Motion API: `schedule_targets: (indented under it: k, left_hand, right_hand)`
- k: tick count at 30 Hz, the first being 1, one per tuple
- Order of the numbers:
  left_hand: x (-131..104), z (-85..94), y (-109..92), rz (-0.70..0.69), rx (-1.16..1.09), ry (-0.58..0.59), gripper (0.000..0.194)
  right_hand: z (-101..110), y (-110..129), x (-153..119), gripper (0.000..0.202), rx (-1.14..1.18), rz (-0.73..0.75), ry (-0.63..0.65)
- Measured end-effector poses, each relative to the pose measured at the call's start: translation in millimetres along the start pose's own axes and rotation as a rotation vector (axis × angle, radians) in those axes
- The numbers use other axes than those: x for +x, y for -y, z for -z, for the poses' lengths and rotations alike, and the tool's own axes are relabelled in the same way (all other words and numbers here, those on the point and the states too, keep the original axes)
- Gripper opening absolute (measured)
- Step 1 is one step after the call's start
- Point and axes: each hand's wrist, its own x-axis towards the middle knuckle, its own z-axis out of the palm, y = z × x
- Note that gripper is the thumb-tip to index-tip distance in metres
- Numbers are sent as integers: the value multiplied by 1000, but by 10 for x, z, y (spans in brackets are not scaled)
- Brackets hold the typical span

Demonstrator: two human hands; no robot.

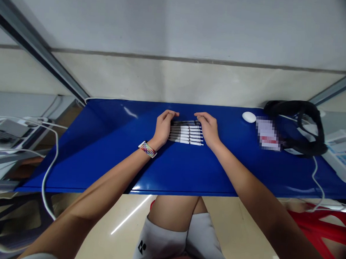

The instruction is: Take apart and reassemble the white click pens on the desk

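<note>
A row of several slim pens (187,134) lies side by side on the blue tabletop, white bodies nearest me and darker, black-looking ones at the far side. At the pens' left ends, my left hand (163,129) rests on its edge with fingers extended and curved inward; a patterned band is on its wrist. Facing it, my right hand (208,128) stands at the right ends, thumb and fingers stretched toward the dark pens. The palms flank the row without wrapping round it. Whether the hidden fingers touch the pen ends is hard to see.
On the right of the blue table (101,152) are a white computer mouse (249,117), a blurred-out card or packet (268,133) and a black headset-like strap (314,126). A white cable (55,157) hangs at left. A wall stands behind, with metal posts at both sides.
</note>
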Motion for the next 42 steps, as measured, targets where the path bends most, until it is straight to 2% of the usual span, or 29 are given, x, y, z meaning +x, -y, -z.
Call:
schedule_targets:
  k: [4, 12, 31, 37, 42]
  left_hand:
    - [-25, -17, -38, 11, 20, 21, 23]
    - [-74, -64, -85, 1, -14, 12, 21]
    - [-67, -50, -79, 28, -8, 2, 21]
    - [7, 18, -47, -20, 109, -4, 21]
    - [190, 231, 12, -71, 392, -20, 16]
  right_hand:
    - [-24, 59, -51, 28, 72, -48, -13]
    - [-35, -6, -181, 36, -27, -16, 35]
    - [-35, -38, -111, 32, -85, 24, 81]
    - [-1, -34, -100, 27, -102, 40, 63]
    - [93, -181, 15, 25, -256, 96, 11]
